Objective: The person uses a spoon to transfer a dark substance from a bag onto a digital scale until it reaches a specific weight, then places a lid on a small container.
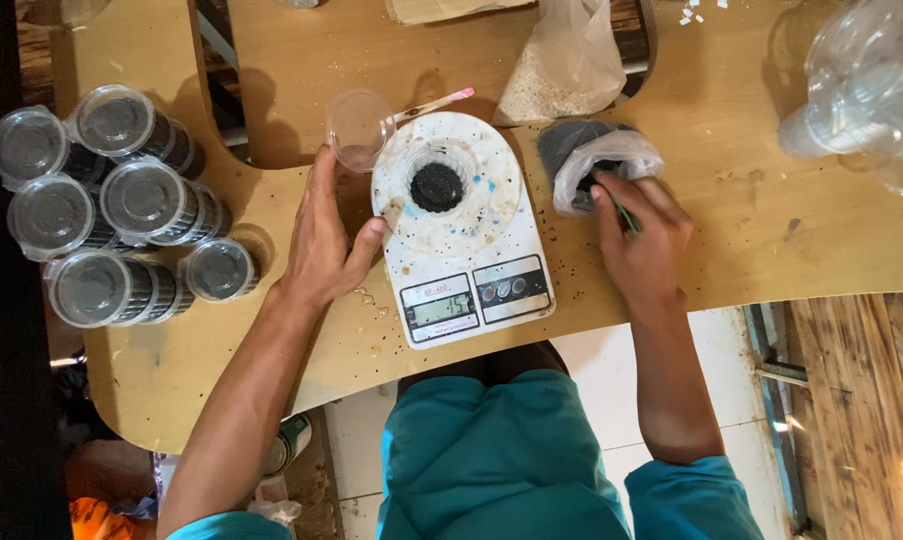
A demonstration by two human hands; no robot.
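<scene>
The person sits at a wooden table (731,190) with a white digital kitchen scale (461,230) square in front of them. On its platform stands a small clear cup (438,178) part-filled with dark granules. The left hand (323,235) rests at the scale's nine o'clock edge, fingers loosely spread and flat, thumb touching the scale's side; it grips nothing. Just beyond its fingertips, at about eleven o'clock from the scale, lies a clear round lid (358,128) with a pink-tipped stick (433,104) beside it.

The right hand (643,235) is at the scale's three o'clock, fingers pressed together in a pinch around a thin green tool (626,216), its tip down in the open mouth of a plastic bag of dark material (593,162). A second bag of pale grain (563,70) sits at one o'clock, and clear empty containers (866,90) are heaped farther out at two o'clock. Well off at nine o'clock, stacks of lidded filled cups (121,200) stand together.

To my eye the risks are plain: the thumb leaning on the scale could skew its reading, and a loaded tool carried across the gap between bag and cup could shed granules onto the platform, where stray specks already lie. The soft bag mouth could also slump shut around the tool.
</scene>
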